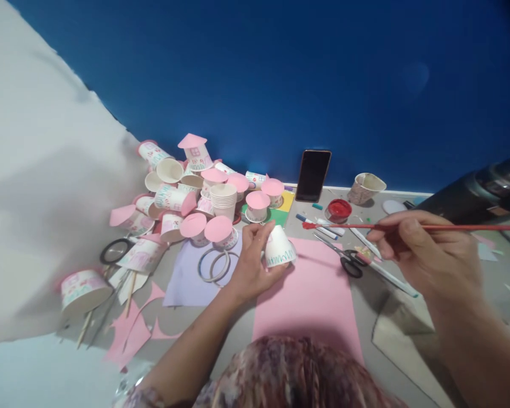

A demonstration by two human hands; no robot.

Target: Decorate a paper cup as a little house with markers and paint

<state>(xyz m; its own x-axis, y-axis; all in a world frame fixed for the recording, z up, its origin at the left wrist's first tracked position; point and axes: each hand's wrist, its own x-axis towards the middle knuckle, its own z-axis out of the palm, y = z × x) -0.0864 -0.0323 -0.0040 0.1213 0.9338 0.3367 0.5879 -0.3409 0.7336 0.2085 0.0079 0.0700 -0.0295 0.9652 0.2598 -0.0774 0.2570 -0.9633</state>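
Nearest the camera, a patterned garment [297, 374] filled the bottom edge, and just beyond it a pink sheet of paper [314, 300] lay flat on the grey table [408, 323]. The left hand [250, 266] reached in over the near left corner of that sheet and was closed around a white paper cup [279, 248], thumb on one side and fingers on the other. The cup sat mouth down and tilted at the sheet's far left corner, with green scribbles near its rim. The right hand [425, 249] hovered to the right, well apart from the left, its fingers pinched on a long paintbrush [348, 226] held level. The brush's red tip pointed left and ended near the cup without touching it. Scissors [348, 258] lay under the brush, just beside the pink sheet. To the left were a lilac sheet [182, 283] with two rings [215, 265] on it, and pink scraps [131, 331] nearer the table edge. Farther back stood a small red paint pot [338, 209] with markers [318, 224] beside it. A heap of decorated cups with pink lids [195, 187] was piled at the left. A dark phone [313, 174] leaned upright against the blue wall [280, 73].
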